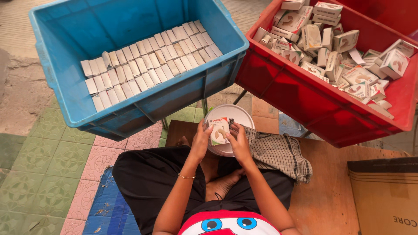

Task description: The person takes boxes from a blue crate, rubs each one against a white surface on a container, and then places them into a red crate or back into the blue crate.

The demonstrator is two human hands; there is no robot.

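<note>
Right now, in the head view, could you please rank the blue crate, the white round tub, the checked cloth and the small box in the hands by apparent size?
1. blue crate
2. checked cloth
3. white round tub, partly hidden, so its place against the cloth is unsure
4. small box, held by left hand and right hand

Small home-style packing workshop, floor-level work spot. Landmark: blue crate [130,61], holding neat rows of small white boxes [148,58]. Right of it, red crate [313,100] heaped with loose printed cartons [344,52]. Below blue crate, patterned floor tiles [48,165]. Lower right of it, wooden platform [326,187], brown cardboard box [385,196].
</note>
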